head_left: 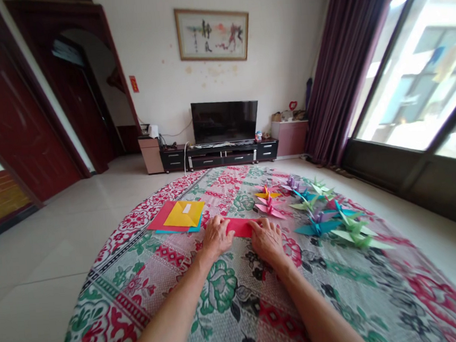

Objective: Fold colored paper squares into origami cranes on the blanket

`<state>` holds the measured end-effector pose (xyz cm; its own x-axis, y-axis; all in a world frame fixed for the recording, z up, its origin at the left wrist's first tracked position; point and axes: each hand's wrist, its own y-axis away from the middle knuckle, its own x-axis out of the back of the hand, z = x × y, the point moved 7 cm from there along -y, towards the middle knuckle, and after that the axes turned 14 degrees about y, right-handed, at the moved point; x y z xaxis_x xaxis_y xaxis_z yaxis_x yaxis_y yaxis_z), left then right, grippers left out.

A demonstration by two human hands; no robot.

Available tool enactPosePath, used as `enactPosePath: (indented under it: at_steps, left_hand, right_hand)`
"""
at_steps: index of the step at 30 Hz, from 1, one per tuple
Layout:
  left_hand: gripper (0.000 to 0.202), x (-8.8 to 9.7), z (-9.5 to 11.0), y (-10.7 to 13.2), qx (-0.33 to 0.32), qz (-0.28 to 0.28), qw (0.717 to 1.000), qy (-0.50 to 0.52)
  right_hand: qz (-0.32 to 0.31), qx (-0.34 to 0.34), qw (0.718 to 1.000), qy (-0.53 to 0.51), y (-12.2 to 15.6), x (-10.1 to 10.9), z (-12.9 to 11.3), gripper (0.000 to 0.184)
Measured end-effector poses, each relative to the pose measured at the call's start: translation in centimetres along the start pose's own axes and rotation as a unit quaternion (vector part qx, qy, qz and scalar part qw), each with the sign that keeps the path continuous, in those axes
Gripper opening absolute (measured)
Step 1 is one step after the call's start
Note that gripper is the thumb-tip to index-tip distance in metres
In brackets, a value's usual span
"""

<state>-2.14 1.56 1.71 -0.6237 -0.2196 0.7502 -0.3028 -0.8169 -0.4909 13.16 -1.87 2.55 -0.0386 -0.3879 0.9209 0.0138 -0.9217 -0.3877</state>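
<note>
A red sheet of paper, folded into a narrow rectangle, lies on the cloth-covered table between my two hands. My left hand has its fingers bent and pressed on the paper's left end. At the right end, my right hand grips the edge with thumb and fingers. To the left is a stack of paper squares, with a yellow sheet on top, a red sheet beneath and blue at the bottom. A small white piece rests on the yellow sheet.
Several folded paper cranes stand to the right, among them a pink crane, an orange crane, a blue crane and a green crane. The patterned tablecloth covers the round table. A television stands beyond.
</note>
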Motion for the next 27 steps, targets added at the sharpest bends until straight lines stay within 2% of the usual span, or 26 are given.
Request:
enactPosePath:
  at_steps: [6, 12, 18, 22, 24, 27]
  left_hand:
    - [0.035, 0.1, -1.4, 0.0, -0.029, -0.039, 0.995, 0.082]
    - [0.045, 0.0, -2.5, 0.0, -0.022, -0.072, 0.988, 0.134]
    - [0.051, 0.3, -3.0, 0.3, -0.028, -0.048, 0.985, 0.164]
    - [0.052, 0.2, -3.0, 0.0, -0.004, -0.044, 0.984, 0.17]
    - [0.044, 0.2, -2.6, -0.2, 0.011, -0.03, 0.987, 0.159]
    - [0.028, 0.5, -1.5, -0.2, 0.006, 0.027, 0.994, 0.105]
  right_hand:
    - [-0.029, 0.01, 0.999, -0.017, 0.2, -0.2, 1.4, 0.04]
    - [-0.026, 0.01, 0.999, -0.029, 0.1, -0.3, 1.6, 0.045]
    - [-0.035, 0.0, 0.999, -0.032, 0.1, -0.4, 1.8, 0.044]
    - [-0.039, -0.032, 0.998, -0.032, -0.1, 0.2, 1.3, 0.035]
    - [-0.037, -0.057, 0.997, -0.019, 0.0, 0.6, 0.8, 0.032]
    - [-0.018, -0.086, 0.996, 0.007, 0.2, 1.2, -0.3, 0.043]
